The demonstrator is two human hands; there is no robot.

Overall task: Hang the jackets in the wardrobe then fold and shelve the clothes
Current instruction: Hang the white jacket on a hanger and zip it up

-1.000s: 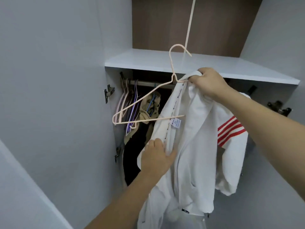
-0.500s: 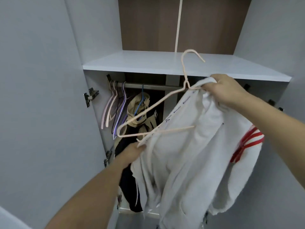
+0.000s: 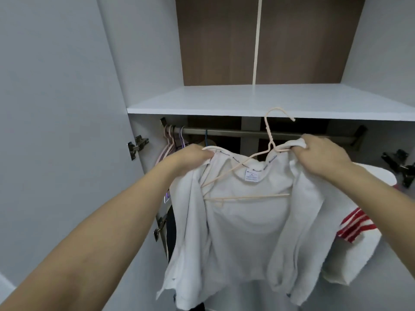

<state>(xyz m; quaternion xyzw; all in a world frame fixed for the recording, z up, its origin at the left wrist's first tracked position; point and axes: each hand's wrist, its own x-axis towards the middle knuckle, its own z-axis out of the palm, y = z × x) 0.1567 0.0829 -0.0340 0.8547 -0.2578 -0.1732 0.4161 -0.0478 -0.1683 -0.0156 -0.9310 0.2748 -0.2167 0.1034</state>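
Left hand (image 3: 193, 156) has risen to grip the jacket (image 3: 242, 221) collar; right hand (image 3: 318, 153) grips the other side.

Left hand (image 3: 190, 157): fingertips buried in the collar of the white jacket (image 3: 244, 232); how they curl not visible. Right hand (image 3: 321, 153): fingers wrapped under bunched fabric, tips out of sight.

Hanger (image 3: 267, 153): right shoulder and right end of the bottom bar covered by cloth.

Neck label (image 3: 252, 176): print too small to read.

Rail (image 3: 224, 132): right stretch partly behind the hand. Empty hangers (image 3: 170, 142) at left cut off below by the arm. Dark garments (image 3: 171, 230) behind the jacket, perhaps two; count uncertain.

Jacket hem runs off the bottom edge.
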